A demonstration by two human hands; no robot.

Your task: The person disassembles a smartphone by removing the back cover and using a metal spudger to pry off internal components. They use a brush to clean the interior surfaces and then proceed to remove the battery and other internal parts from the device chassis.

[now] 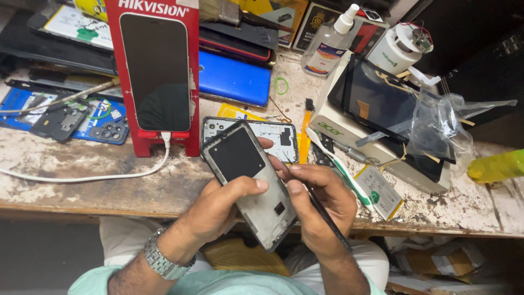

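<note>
Head view: red stand [158, 76] beyond phone frame [248, 183]

The worktop [82, 158] at lower left is rough, chipped, paint-flecked wood. The phone frame [248, 183] at centre looks matt grey plastic; a steel watch band [161, 262] gleams; the bag [436, 123] at right is crinkled clear plastic.

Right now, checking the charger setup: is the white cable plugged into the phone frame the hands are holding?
No, the white cable runs to the propped phone, not the held phone frame.
</note>
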